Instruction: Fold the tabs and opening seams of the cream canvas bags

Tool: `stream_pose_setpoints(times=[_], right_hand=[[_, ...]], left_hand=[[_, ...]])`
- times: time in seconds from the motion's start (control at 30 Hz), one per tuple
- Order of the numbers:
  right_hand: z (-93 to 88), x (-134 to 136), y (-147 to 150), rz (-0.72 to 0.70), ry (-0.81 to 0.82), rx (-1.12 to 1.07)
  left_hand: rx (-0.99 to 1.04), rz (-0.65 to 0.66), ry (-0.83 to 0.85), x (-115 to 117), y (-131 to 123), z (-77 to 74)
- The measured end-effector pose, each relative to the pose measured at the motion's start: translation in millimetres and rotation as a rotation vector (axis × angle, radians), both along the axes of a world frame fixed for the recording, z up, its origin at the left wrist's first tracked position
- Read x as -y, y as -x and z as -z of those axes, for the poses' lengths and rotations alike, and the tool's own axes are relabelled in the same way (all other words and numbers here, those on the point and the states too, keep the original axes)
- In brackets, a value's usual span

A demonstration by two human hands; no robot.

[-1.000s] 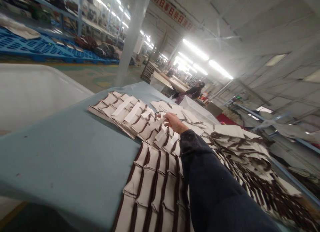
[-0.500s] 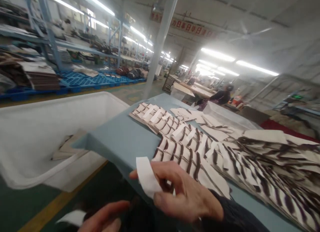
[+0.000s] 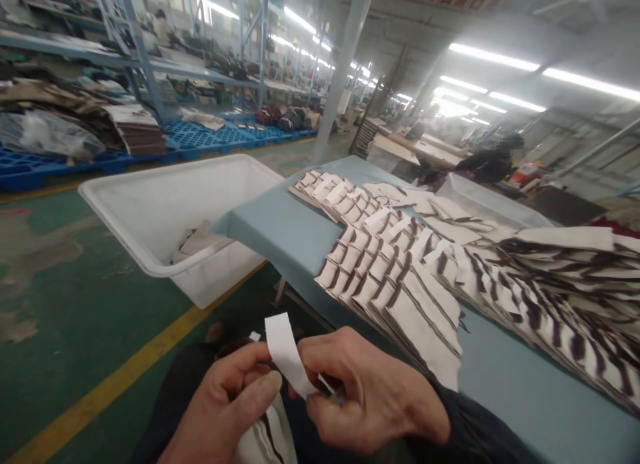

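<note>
My right hand (image 3: 370,391) pinches a white paper strip (image 3: 285,351) between thumb and fingers. The strip stands up and curves, its free end pointing toward the upper left. Close beside it, my left hand (image 3: 225,401) is closed, with its fingertips at the strip's left edge. Under the left hand lies a cream fabric piece (image 3: 273,427) with dark edging, seemingly held by it near my lap; the fingers hide much of the grip. A small white tab (image 3: 255,336) shows just above the left index finger.
Rows of overlapping cream pieces with dark edges (image 3: 365,264), some bearing white strips, cover much of the blue-grey table (image 3: 295,231). A white bin (image 3: 150,204) holding some pieces stands left of it. Blue pallets (image 3: 210,139), shelving and a pole (image 3: 345,71) are behind. A person (image 3: 490,161) sits farther back.
My left hand has come up and right to meet the right hand at the strip. The view has swung left and down, showing more floor and the cream piece below my hands.
</note>
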State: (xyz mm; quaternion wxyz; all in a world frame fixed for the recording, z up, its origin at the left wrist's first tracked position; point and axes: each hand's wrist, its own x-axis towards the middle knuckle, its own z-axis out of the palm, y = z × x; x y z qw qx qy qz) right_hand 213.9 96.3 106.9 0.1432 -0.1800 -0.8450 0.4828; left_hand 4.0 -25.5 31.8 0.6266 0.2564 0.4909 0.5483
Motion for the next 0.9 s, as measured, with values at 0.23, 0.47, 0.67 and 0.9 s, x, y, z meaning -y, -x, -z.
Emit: stream_pose_setpoints(times=[0.23,0.47,0.67,0.9], right_hand=[[6.0,27,-5,0.009,0.029,0.1],[42.9,37,-29,0.085,0.46,0.22],[37.1,52,-21,0.261,0.226,-0.051],[43.5,81,25,0.489,0.374,-0.268]], left_hand=[[-0.108,-0.091,-0.005,16,-16,-14.6],[-0.424,-0.18,-0.163,39,-16,-15.8],[-0.678,-0.122,-0.28,44,-9,-15.4],[-0.684,-0.112,-0.207,43,-12,-25.7]])
